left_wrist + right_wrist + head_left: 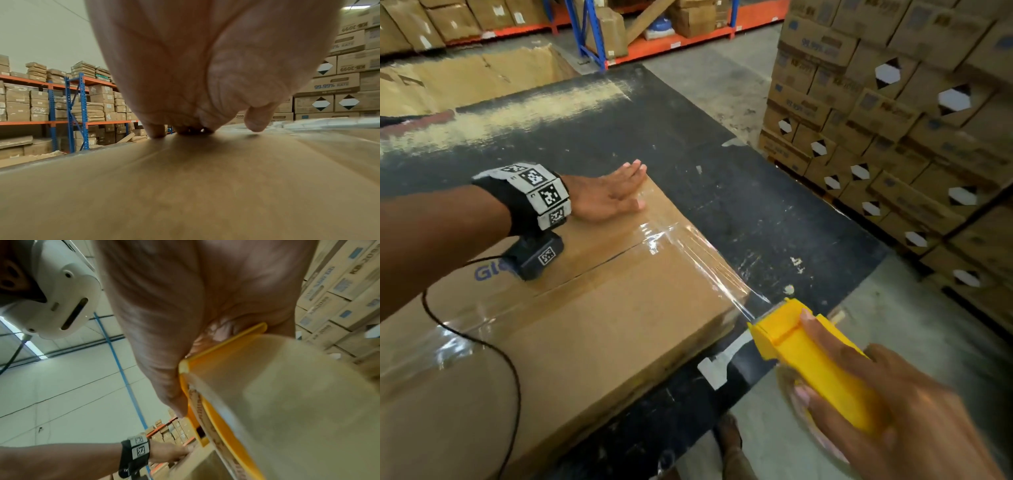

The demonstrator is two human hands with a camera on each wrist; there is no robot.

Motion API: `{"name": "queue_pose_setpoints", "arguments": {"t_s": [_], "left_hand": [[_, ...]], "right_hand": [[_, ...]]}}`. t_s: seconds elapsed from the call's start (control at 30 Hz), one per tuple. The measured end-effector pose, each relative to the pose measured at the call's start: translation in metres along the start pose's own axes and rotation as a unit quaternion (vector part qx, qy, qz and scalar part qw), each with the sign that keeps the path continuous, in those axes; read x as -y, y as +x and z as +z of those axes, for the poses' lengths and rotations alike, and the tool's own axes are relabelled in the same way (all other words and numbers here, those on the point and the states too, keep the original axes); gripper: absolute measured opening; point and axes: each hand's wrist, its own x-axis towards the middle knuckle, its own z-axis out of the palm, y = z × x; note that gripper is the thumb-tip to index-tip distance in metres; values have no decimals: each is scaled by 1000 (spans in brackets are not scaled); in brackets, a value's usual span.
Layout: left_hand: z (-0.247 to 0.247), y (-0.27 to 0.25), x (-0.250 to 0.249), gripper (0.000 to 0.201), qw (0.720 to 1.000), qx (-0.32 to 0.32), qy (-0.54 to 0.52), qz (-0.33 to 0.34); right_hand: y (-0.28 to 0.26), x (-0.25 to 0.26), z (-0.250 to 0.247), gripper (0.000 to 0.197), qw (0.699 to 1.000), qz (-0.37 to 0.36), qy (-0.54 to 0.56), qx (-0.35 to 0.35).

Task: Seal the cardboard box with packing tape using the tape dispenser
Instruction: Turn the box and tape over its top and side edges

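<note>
Fingers, left: the fingers [631, 178] of the left hand [606, 195] lie straight and together, flat on the box's far corner, about 11 o'clock from the box's middle.
Fingers, right: the right hand [887, 394] is wrapped around the yellow tape dispenser [811, 356], off the box's right edge at 4 o'clock.
Tape: a clear strip of packing tape [709, 260] runs taut from the box top over the right edge to the dispenser's mouth.
Cardboard box [571, 325]: on the black worktop [722, 171], flaps closed, centre seam visible.
Wrist camera [534, 257]: strapped under the left wrist, its cable trailing across the box.
Surroundings: stacked cartons [893, 120] at 2 o'clock.
</note>
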Motion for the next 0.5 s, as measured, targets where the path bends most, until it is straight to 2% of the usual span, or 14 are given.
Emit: {"name": "queue_pose_setpoints", "arguments": {"t_s": [0.07, 0.23, 0.4, 0.5], "left_hand": [[2, 0, -4, 81, 1000, -5, 5, 2], [3, 3, -5, 79, 1000, -9, 14, -9], [6, 6, -7, 76, 999, -35, 30, -20], [5, 3, -17, 74, 996, -61, 57, -44]], "right_hand": [[-7, -6, 12, 70, 1000, -10, -1, -8], [7, -9, 39, 68, 997, 25, -35, 70], [32, -9, 40, 61, 998, 15, 15, 56], [36, -6, 34, 57, 998, 1, 5, 61]]}}
